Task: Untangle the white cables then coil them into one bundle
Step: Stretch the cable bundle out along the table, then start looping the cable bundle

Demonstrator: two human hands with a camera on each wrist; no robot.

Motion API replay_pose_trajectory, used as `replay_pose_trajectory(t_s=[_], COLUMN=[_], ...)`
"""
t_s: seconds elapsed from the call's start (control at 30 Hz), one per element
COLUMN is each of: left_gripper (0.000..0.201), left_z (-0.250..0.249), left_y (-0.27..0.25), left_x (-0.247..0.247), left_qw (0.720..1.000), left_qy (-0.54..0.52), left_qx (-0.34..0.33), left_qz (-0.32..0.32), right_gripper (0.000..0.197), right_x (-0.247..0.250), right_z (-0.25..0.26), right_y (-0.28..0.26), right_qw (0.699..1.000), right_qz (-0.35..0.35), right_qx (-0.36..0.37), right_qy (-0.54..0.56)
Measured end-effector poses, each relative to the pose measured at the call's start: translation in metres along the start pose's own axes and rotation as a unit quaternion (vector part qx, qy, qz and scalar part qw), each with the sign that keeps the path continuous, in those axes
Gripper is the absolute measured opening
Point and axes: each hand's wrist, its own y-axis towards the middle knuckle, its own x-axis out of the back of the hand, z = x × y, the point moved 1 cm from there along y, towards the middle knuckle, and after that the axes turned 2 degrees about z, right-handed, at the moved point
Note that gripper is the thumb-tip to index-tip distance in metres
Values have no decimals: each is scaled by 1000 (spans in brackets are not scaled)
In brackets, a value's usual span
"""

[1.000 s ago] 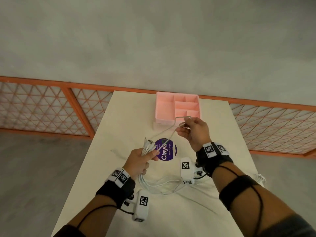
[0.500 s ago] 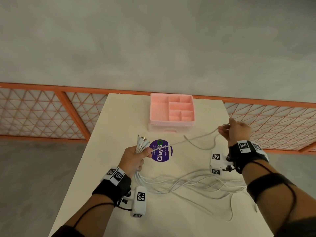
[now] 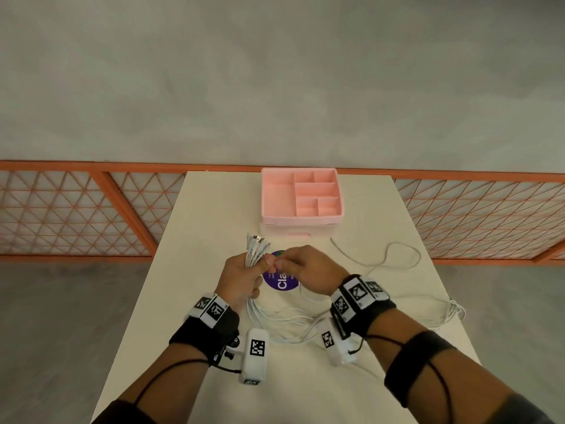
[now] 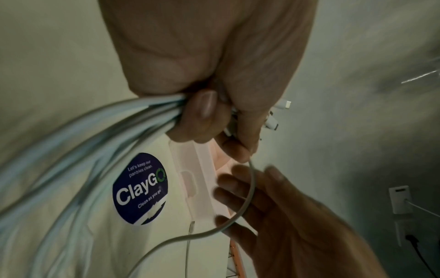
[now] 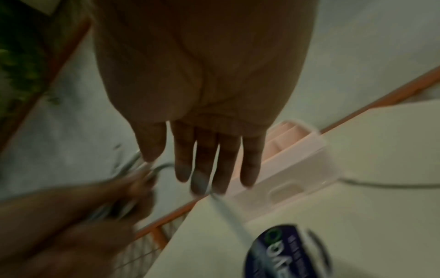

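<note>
My left hand (image 3: 250, 275) grips a bunch of white cables (image 3: 276, 324) just below their plug ends (image 3: 257, 244), which fan out above the fist. In the left wrist view its fingers (image 4: 202, 116) are curled round the strands (image 4: 95, 143). My right hand (image 3: 310, 269) is right beside it, fingertips close to the left thumb. Its fingers (image 5: 204, 159) are straight and spread, and one cable (image 4: 250, 188) runs from the left fist across them. Another length of that cable (image 3: 394, 261) lies slack on the table to the right.
A pink divided tray (image 3: 301, 221) stands at the far end of the cream table (image 3: 211, 228). A round purple sticker (image 3: 282, 284) lies under my hands. Cable loops reach the right table edge (image 3: 452, 310). An orange mesh railing (image 3: 122, 206) runs behind the table.
My right hand had pulled one cable out to the right; it has let go and come back to the left hand. That cable now lies slack on the table.
</note>
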Motion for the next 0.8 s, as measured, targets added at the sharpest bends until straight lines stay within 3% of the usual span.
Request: replay_pose_trajectory(t_s=[0.07,0.2,0.3,0.4,0.63,0.8], left_gripper=[14,27,30,31,32,26], left_z=[-1,2,6,5,-3,0], left_y=[2,5,4,1,-3,-3], left_x=[1,12,12,0,-28,-24], left_qw=[1000,996,993,991,998,999], left_qy=[3,-32,-78,-99,-65,-20], left_qx=[-5,16,42,61,25,18], left_qz=[-17,-81,-80,-62,2,-22], right_gripper=[31,27,27,27,33,30], right_x=[-12,-12,-13,-22,-42,-34], right_z=[6,-3,-2,5,18,16], right_y=[4,7,6,5,2,2], right_qw=[1000,989,968,963,975,996], right_qz=[13,-77,-126,-127,-100,-87], right_qx=[1,-45,-57,-51,-41,5], right_qy=[27,115,210,232,194,23])
